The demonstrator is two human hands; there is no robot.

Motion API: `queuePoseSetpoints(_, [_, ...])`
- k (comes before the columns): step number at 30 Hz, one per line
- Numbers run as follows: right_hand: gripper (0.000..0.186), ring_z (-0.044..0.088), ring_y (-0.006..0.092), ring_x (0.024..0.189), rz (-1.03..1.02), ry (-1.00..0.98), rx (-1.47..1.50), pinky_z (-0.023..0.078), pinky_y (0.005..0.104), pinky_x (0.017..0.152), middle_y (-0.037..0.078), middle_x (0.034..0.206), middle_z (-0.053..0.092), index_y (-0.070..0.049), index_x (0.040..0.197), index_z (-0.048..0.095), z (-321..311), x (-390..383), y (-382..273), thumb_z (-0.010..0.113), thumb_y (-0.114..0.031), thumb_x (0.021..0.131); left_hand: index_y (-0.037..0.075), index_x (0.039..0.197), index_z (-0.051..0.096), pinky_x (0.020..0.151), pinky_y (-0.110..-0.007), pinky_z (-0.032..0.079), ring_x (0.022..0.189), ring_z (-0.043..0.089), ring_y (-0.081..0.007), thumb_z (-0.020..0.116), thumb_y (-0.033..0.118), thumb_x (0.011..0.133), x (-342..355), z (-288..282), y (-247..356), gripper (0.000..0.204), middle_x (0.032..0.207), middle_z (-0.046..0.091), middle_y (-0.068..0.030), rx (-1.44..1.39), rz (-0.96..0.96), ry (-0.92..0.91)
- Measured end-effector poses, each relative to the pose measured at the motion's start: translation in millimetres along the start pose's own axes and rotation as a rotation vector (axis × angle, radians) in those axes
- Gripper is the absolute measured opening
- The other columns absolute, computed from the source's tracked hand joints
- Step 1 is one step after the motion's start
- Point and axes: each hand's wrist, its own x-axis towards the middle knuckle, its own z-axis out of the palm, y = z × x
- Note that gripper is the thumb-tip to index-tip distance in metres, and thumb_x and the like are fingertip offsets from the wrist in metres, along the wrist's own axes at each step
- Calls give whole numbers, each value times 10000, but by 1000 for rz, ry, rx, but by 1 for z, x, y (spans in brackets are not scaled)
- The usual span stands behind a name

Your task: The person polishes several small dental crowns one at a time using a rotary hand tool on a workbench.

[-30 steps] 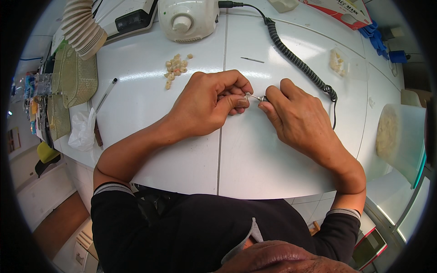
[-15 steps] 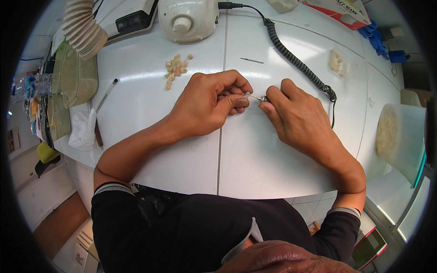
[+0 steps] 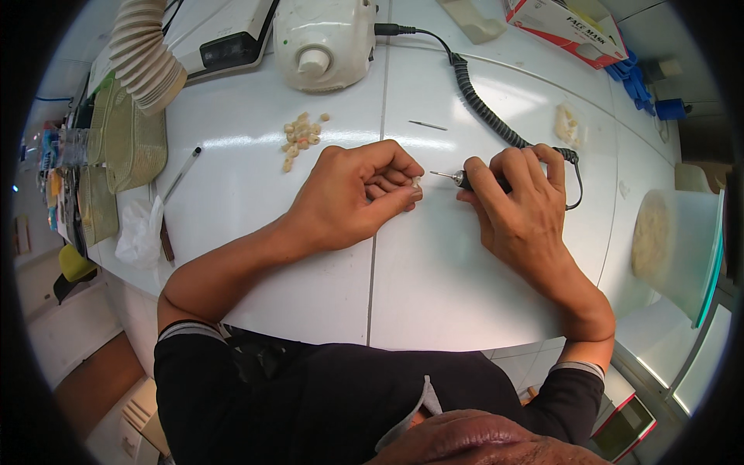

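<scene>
My left hand (image 3: pixel 349 198) is closed, pinching a small off-white dental crown (image 3: pixel 416 182) between thumb and index fingertip. To its right, my right hand (image 3: pixel 519 198) grips a rotary handpiece (image 3: pixel 460 179), its thin metal bur pointing left. A short gap separates the bur's tip from the crown. Most of the handpiece body is hidden by my fingers. Beyond my left hand lies a loose heap of similar cream crowns (image 3: pixel 301 138). A slim metal bur (image 3: pixel 428 125) rests on the table beyond both hands.
A coiled black cord (image 3: pixel 482 108) runs from the white control unit (image 3: pixel 325 46) toward my right hand. At left are a pen (image 3: pixel 183 174), a plastic bag (image 3: pixel 139 235), mesh baskets (image 3: pixel 138 147) and a ribbed hose (image 3: pixel 147 58). A clear bag (image 3: pixel 567 125) lies far right.
The handpiece has moved right, away from the crown, so bur and crown are now apart. My right fingers have shifted along the handpiece. The view has tilted slightly.
</scene>
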Motion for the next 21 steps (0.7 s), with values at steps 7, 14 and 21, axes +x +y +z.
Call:
queuePoseSetpoints(7, [311, 562, 226, 850, -14, 110, 100, 428, 400, 826, 37, 967, 602, -62, 1206, 752, 26, 2, 5, 806, -93, 902, -84, 1165, 711, 804, -242, 628, 908, 803, -127, 783, 57, 1032, 1, 0, 1, 207, 995, 797, -121, -25, -25, 17])
queuePoseSetpoints(14, [486, 578, 185, 812, -34, 136, 98, 426, 356, 721, 15, 911, 630, -56, 1361, 772, 28, 8, -2, 814, -79, 878, -91, 1173, 683, 795, -246, 633, 891, 798, -128, 747, 18, 1046, 3, 0, 3, 179, 971, 795, -123, -96, -72, 1])
queuePoseSetpoints(21, [411, 587, 183, 747, -89, 221, 123, 429, 341, 630, 23, 906, 698, -43, 1253, 815, 37, 4, -1, 837, -90, 846, -100, 1193, 667, 807, -253, 645, 898, 797, -134, 726, -12, 1052, 6, 1, 7, 177, 971, 792, -127, -126, -133, -9])
